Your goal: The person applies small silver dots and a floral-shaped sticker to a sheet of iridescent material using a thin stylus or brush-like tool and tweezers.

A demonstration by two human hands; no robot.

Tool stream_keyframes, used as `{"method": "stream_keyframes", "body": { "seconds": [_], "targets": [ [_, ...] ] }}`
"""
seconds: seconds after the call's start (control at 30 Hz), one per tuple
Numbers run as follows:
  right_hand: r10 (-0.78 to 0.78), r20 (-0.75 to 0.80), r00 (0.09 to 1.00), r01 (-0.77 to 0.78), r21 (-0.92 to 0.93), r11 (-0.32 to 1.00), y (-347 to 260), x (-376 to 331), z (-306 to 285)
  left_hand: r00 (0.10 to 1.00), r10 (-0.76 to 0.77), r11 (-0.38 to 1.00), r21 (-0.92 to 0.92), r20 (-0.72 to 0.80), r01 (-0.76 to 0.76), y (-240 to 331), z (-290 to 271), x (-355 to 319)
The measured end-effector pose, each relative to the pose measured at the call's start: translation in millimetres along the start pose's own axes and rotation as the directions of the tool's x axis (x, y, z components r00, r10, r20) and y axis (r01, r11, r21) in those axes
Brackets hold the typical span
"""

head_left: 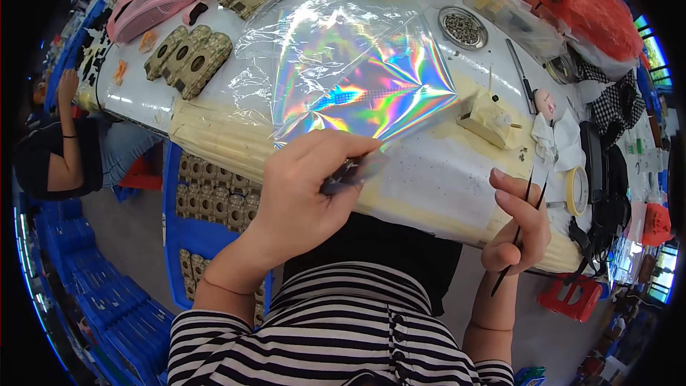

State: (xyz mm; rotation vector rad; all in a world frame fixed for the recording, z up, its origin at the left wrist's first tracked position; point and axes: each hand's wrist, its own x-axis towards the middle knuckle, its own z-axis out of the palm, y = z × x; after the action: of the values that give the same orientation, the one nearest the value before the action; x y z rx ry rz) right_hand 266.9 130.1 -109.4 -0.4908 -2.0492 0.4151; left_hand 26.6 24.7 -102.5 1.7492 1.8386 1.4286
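Note:
My left hand (307, 189) is closed, its thumb and fingers curled around a small dark, shiny piece (344, 177) that is mostly hidden. Its fingertips meet the near edge of a shiny rainbow holographic sheet (364, 75); whether they pinch the sheet, I cannot tell. Black tweezers (523, 232) are in my right hand (522, 232), tips pointing up and apart with nothing between them. Left of the sheet lie camouflage-patterned casings (187, 61) with oval holes. A cream block with small pegs (491, 120) sits ahead of my right hand.
A round metal dish (463, 27) holds many small parts. On the right lie a tape roll (576, 190) and a dark-handled tool (522, 75). A blue tray (171, 243) of casings stands below the table's left edge. Another person's arm (68, 129) is at far left.

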Motion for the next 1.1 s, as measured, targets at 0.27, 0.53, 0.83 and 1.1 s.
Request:
{"method": "stream_keyframes", "body": {
  "seconds": [0.27, 0.53, 0.83, 1.1],
  "targets": [
    [0.080, 0.062, 0.995, -0.095, 0.298, 0.950, -71, 45, -38, 0.957, -0.291, 0.901, -0.337, -0.007, 0.271, -11, 4, 11],
    [-0.154, 0.371, 0.916, -0.147, 0.667, 0.731, -77, 75, -60, 0.954, -0.297, 0.920, -0.274, -0.024, 0.280, -12, 9, 6],
    [0.212, 0.271, 0.939, -0.342, 0.668, 0.661, -65, 19, -44, 0.984, 0.161, 0.957, 0.256, -0.077, -0.137, -15, 22, -7],
    [0.655, -0.029, 0.755, -0.646, 0.140, 0.750, -64, 28, -20, 0.927, 0.370, 0.833, 0.465, -0.064, -0.301, -18, 31, -12]
  ]
}}
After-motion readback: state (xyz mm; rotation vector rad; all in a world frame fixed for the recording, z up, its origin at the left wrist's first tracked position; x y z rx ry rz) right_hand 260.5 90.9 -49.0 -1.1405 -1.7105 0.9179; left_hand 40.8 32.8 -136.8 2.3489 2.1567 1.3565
